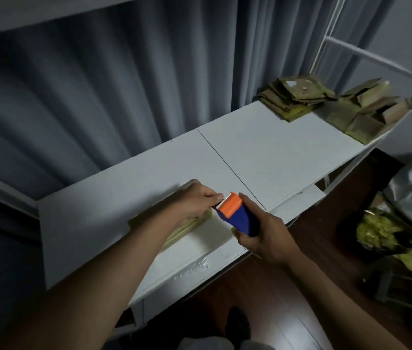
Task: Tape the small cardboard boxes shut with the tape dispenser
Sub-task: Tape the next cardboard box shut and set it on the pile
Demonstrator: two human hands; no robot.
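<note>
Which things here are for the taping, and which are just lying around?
For the job: tape dispenser, cardboard box under the left hand, right hand, stacked flat boxes.
Lying about: curtain, bags on the floor.

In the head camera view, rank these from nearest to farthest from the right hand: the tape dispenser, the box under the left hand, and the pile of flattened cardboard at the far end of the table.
1. tape dispenser, gripped in the right hand.
2. box, just left, under the left hand.
3. flattened cardboard pile, far right end of the table.
</note>
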